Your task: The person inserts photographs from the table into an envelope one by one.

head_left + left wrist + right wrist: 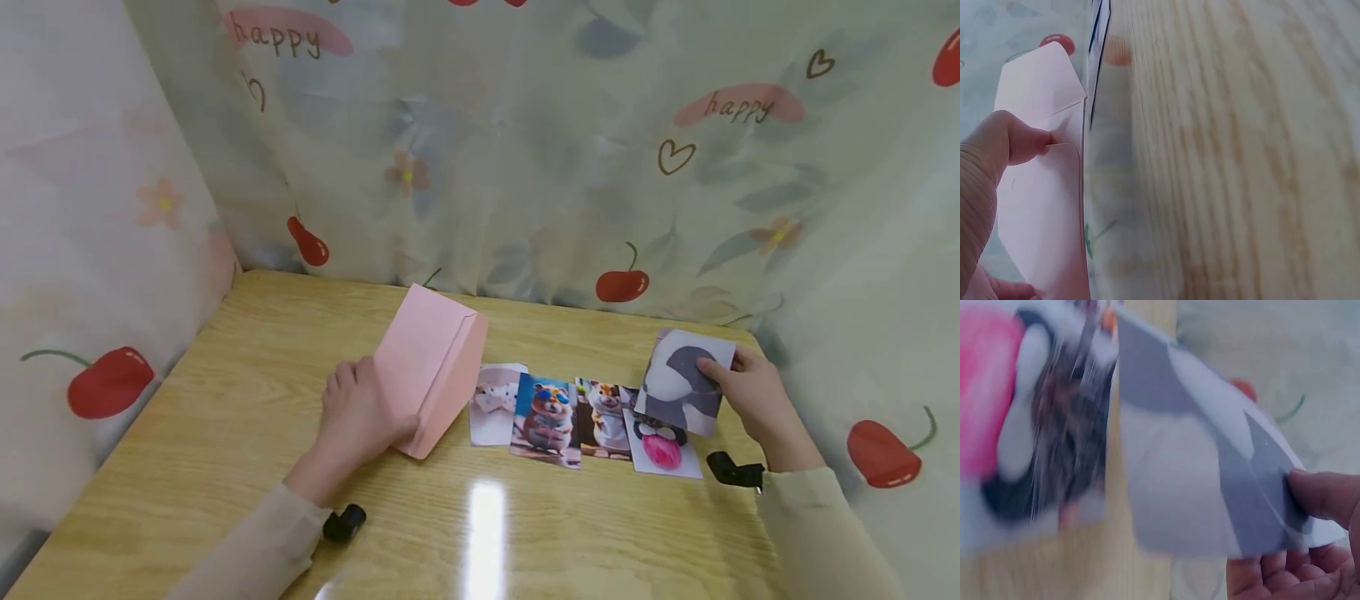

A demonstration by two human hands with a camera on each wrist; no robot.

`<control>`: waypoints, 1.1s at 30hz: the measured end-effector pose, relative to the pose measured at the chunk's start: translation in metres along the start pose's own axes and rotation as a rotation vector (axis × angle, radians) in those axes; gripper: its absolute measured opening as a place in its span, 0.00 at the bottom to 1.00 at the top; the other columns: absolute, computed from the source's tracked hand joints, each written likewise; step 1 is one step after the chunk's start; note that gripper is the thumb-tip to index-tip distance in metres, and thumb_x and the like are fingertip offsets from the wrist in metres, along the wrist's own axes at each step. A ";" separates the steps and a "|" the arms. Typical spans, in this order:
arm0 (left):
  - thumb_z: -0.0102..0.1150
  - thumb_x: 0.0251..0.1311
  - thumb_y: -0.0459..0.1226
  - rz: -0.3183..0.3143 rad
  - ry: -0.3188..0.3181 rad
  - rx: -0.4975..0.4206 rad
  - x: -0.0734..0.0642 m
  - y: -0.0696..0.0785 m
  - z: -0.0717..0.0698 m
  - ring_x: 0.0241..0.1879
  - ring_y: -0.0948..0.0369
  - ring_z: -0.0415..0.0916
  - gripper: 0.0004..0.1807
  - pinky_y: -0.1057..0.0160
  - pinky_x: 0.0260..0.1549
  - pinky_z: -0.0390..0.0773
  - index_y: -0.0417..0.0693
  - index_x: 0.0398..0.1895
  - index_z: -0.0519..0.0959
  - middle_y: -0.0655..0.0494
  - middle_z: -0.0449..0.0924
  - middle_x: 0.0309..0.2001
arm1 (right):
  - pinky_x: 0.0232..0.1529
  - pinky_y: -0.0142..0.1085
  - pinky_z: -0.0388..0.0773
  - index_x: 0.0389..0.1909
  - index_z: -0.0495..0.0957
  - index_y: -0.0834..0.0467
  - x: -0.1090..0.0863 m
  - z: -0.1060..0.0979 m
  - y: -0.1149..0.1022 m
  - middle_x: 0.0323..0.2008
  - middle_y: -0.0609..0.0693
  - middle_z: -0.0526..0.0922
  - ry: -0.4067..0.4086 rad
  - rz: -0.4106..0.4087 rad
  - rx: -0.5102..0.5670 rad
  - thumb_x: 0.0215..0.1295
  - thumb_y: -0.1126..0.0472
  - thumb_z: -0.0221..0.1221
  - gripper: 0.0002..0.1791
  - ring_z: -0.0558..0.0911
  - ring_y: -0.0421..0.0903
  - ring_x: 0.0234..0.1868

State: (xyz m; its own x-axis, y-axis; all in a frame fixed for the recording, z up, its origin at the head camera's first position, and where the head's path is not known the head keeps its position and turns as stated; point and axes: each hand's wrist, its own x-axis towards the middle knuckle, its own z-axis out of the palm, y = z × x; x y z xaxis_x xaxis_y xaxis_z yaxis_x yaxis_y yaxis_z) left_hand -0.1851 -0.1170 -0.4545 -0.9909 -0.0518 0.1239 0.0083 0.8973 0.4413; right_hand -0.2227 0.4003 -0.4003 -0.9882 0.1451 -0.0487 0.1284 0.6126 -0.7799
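My left hand [356, 417] holds a pink envelope [423, 350] tilted up off the table, its flap folded outward on the right. In the left wrist view, the thumb presses on the envelope [1041, 206] near the flap's fold. Between thumb and fingers, my right hand [761, 400] pinches a picture card [678, 375] with grey and white shapes, also seen bent in the right wrist view. Beneath it lies a card with a pink shape [663, 454], partly covered. Left of that are a hamster card [603, 417], a card of a hamster in sunglasses [551, 421] and a pale card [495, 417].
The cards lie in an overlapping row on a wooden table [247, 392]. A printed curtain [495, 167] hangs along the back and both sides. Black devices [345, 523] sit at both wrists. Light glares on the table's front.
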 end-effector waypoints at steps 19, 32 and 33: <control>0.70 0.29 0.55 0.035 0.044 -0.010 -0.003 0.017 -0.002 0.50 0.42 0.57 0.52 0.44 0.50 0.61 0.32 0.57 0.61 0.34 0.61 0.51 | 0.59 0.40 0.69 0.64 0.65 0.62 -0.018 0.079 -0.096 0.57 0.56 0.73 -0.058 -0.032 0.403 0.67 0.48 0.58 0.32 0.76 0.46 0.53; 0.71 0.26 0.56 0.103 0.112 0.006 -0.007 0.026 0.001 0.50 0.42 0.59 0.55 0.44 0.51 0.61 0.33 0.58 0.60 0.36 0.62 0.50 | 0.44 0.32 0.76 0.55 0.68 0.64 -0.029 0.123 -0.122 0.48 0.56 0.75 -0.060 -0.076 0.426 0.65 0.48 0.61 0.28 0.77 0.46 0.44; 0.71 0.27 0.56 0.106 0.113 0.009 -0.007 0.027 0.002 0.50 0.42 0.59 0.55 0.44 0.51 0.61 0.33 0.58 0.60 0.36 0.62 0.50 | 0.44 0.32 0.76 0.54 0.69 0.64 -0.030 0.126 -0.122 0.48 0.56 0.75 -0.056 -0.072 0.415 0.65 0.47 0.61 0.28 0.77 0.46 0.44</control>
State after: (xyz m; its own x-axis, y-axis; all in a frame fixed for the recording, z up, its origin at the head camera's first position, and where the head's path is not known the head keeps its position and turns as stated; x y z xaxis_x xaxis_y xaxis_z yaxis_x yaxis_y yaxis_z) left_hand -0.1778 -0.0916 -0.4449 -0.9631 -0.0054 0.2689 0.1103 0.9041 0.4130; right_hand -0.2194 0.2236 -0.3821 -0.9979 0.0642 -0.0094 0.0254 0.2533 -0.9671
